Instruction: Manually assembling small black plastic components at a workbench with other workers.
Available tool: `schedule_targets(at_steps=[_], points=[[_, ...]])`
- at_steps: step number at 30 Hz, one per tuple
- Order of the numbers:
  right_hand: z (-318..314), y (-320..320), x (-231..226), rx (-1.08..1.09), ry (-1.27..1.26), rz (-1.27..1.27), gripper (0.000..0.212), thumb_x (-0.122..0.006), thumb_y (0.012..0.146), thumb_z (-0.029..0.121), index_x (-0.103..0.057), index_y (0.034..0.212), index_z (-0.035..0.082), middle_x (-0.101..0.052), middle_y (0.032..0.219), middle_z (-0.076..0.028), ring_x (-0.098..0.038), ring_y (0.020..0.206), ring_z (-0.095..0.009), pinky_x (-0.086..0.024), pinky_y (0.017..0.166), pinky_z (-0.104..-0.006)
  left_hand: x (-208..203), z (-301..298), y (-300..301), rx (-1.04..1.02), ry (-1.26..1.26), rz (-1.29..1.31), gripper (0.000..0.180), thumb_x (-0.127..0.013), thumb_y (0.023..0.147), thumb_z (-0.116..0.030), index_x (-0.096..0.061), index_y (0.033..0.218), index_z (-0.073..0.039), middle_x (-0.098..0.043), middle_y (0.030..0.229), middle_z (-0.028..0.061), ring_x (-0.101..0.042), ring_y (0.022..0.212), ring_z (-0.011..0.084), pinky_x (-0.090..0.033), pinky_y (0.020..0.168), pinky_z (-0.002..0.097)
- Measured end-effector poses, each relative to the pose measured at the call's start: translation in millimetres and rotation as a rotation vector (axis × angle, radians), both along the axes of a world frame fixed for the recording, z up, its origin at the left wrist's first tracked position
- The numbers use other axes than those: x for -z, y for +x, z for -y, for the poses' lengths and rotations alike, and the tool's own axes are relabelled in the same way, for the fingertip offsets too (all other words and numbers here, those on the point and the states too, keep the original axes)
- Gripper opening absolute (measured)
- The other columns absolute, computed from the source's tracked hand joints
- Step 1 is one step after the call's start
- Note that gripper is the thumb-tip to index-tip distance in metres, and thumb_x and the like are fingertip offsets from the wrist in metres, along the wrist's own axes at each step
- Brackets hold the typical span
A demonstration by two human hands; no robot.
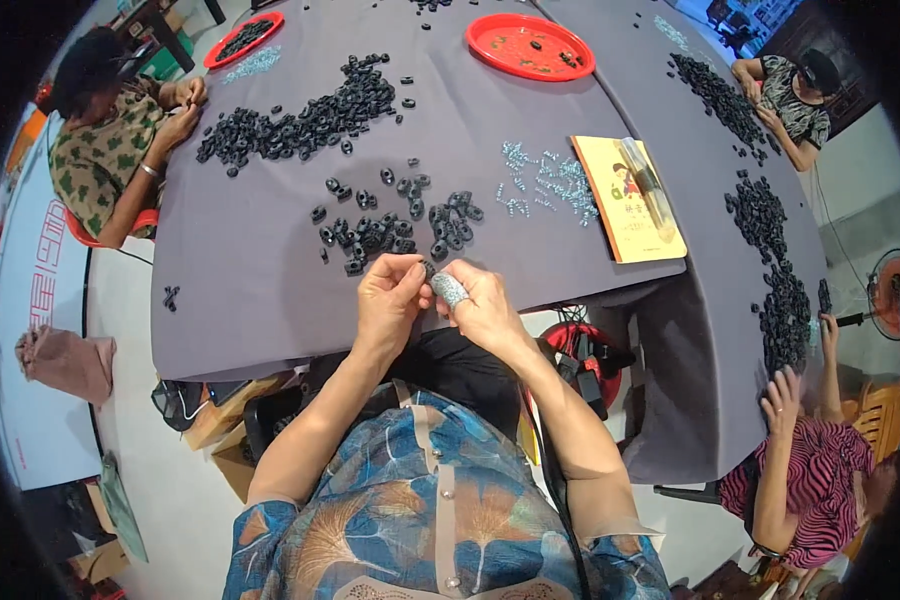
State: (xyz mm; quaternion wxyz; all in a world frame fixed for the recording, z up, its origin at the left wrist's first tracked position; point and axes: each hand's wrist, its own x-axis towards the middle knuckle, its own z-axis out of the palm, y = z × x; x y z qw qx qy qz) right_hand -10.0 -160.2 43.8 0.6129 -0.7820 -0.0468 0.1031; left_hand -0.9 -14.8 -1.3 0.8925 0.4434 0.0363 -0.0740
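Observation:
Close to the table's near edge, my left hand (390,298) pinches a small black part (429,270) between thumb and fingers. My right hand (482,305) meets it from the other side, fingers closed on the same part. A grey speckled wrap (450,290) covers a digit of my right hand. Just beyond my hands lie loose black oval parts (375,232) with holes, and another cluster (455,222) beside them. Farther right, small shiny silvery pieces (560,185) are scattered on the grey cloth. My fingertips hide much of the held part.
A yellow book (625,215) with a clear tube on it lies right of the silvery pieces. Red trays (482,62) and a large black heap (300,125) are farther back. People sit at the left and right sides; a red basket (610,385) stands below the table edge.

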Motion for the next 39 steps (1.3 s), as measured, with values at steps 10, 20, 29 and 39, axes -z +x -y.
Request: schedule_targets(at_steps=[10, 20, 29, 39], points=[[-6, -1, 1, 0.039, -0.115, 0.102, 0.014, -0.050, 0.078, 0.005, -0.063, 0.081, 0.000, -0.062, 0.068, -0.020, -0.064, 0.065, -0.030, -0.047, 0.057, -0.0383, -1, 5, -3, -0.077, 0.060, 0.083, 0.008, -0.060, 0.086, -0.003, -0.057, 0.093, -0.004, -0.057, 0.075, 0.0016, -0.055, 0.061, 0.0075, -0.046, 0.053, 0.0194], [-6, -5, 13, 0.043, -0.159, 0.230, 0.016, -0.046, 0.077, 0.003, -0.061, 0.080, 0.002, -0.059, 0.060, -0.008, -0.056, 0.055, -0.017, -0.044, 0.053, -0.0318, 0, 3, -6, -0.091, 0.107, 0.084, 0.006, -0.060, 0.085, 0.000, -0.058, 0.090, -0.003, -0.058, 0.074, 0.0014, -0.055, 0.059, 0.0068, -0.046, 0.051, 0.0192], [-8, -3, 9, 0.072, -0.074, 0.161, 0.015, -0.047, 0.082, 0.005, -0.061, 0.078, 0.003, -0.060, 0.060, -0.005, -0.054, 0.054, -0.010, -0.042, 0.049, -0.0278, -2, 3, -2, -0.045, 0.128, 0.098, 0.006, -0.058, 0.086, -0.001, -0.057, 0.091, -0.003, -0.058, 0.073, 0.0017, -0.055, 0.059, 0.0068, -0.044, 0.051, 0.0187], [-3, 0, 10, 0.076, -0.021, 0.238, 0.021, -0.066, 0.076, 0.008, -0.060, 0.094, 0.001, -0.057, 0.079, -0.006, -0.054, 0.061, -0.014, -0.045, 0.056, -0.0278, -11, -2, -2, 0.016, -0.021, -0.046, 0.018, -0.060, 0.086, -0.007, -0.053, 0.102, -0.004, -0.058, 0.078, 0.0015, -0.056, 0.064, 0.0079, -0.044, 0.052, 0.0203]])
